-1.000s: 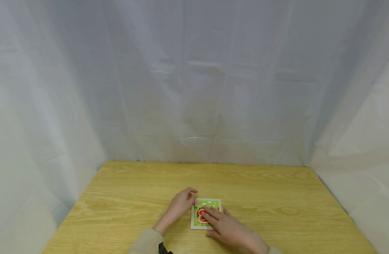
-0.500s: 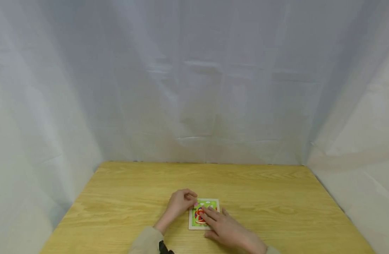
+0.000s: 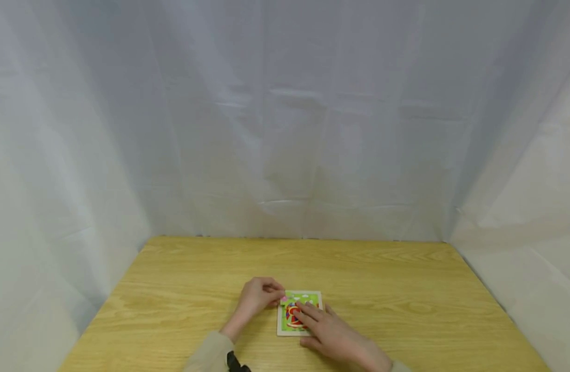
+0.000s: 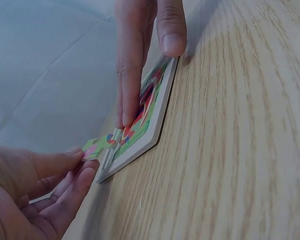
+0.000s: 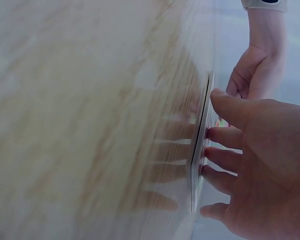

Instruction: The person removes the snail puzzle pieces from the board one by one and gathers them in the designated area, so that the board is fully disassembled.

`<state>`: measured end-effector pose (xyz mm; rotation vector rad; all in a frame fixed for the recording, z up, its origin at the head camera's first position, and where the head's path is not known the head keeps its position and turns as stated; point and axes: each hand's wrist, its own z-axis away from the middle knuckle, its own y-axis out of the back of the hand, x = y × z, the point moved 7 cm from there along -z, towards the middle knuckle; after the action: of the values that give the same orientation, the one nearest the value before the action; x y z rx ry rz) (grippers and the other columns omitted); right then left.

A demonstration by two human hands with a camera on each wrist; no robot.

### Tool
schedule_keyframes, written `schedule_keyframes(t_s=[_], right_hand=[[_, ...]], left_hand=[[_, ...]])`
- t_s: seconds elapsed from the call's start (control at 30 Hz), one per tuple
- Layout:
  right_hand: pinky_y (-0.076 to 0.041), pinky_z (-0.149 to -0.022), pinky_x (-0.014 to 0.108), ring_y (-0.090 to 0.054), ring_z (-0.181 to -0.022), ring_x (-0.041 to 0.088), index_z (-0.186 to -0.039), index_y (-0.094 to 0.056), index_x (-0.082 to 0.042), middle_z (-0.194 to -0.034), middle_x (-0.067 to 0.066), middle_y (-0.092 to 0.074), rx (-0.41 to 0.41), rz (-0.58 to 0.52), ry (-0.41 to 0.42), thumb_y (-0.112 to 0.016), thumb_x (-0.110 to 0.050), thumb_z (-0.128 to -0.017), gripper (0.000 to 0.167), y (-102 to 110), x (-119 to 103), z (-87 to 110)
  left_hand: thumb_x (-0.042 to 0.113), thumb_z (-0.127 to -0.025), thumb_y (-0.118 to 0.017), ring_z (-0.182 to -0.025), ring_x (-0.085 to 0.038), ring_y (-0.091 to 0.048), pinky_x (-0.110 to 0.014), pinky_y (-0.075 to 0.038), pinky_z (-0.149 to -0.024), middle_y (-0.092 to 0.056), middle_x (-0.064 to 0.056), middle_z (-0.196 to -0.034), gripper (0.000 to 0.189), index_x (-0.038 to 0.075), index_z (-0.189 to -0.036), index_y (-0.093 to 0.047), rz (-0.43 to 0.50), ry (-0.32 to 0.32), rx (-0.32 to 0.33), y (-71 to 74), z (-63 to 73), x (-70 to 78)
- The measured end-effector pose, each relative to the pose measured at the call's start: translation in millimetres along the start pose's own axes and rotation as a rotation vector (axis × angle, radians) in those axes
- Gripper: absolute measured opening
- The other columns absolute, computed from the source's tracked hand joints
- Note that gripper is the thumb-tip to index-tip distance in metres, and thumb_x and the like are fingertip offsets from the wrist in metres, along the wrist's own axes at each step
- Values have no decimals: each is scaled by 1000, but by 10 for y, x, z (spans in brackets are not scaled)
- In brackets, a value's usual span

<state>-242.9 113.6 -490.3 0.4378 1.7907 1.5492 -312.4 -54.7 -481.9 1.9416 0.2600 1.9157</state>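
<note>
I'd brace the puzzle board (image 3: 280, 323) under the right hand (image 3: 333, 335), fingers spread, and level the green piece (image 4: 94, 147) pinched by the left hand (image 3: 258, 296) at the far-left corner.

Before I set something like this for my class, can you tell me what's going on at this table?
Someone is working on a framed picture puzzle lying on the wooden table. Their left hand pinches a green and pink piece at the puzzle's far left corner; it is raised, not seated flat. Their right hand rests its fingers on the puzzle. Whether the piece is going in or coming out, I can't tell.
</note>
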Motion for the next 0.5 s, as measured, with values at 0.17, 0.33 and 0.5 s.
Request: schedule_keyframes(t_s=[0.17, 0.33, 0.5], right_hand=[[-35, -111, 66, -42, -143, 32, -153, -44, -7, -158, 12, -41, 12, 2, -3, -54, -44, -103, 63, 12, -8, -3], [-34, -111, 67, -42, -143, 33, -152, -45, -6, -158, 12, -42, 24, -8, 4, -55, -43, -103, 62, 30, -22, 0], [-33, -111, 67, -42, -143, 34, -152, -45, -6, -159, 13, -40, 25, -27, 12, -55, -42, -103, 62, 47, -36, 7]], left_hand=[[5, -88, -77, -70, -14, -68, -31, -61, -65, -74, -11, -83, 11, -4, -96, -75, 10, -1, 31, 103, 16, -45], [3, -90, -76, -72, -14, -69, -30, -61, -65, -75, -13, -86, 11, -5, -97, -75, 47, -8, 63, 226, 30, -97], [0, -90, -74, -74, -16, -70, -30, -61, -67, -74, -17, -87, 12, -9, -99, -73, 93, -12, 89, 361, 63, -123]])
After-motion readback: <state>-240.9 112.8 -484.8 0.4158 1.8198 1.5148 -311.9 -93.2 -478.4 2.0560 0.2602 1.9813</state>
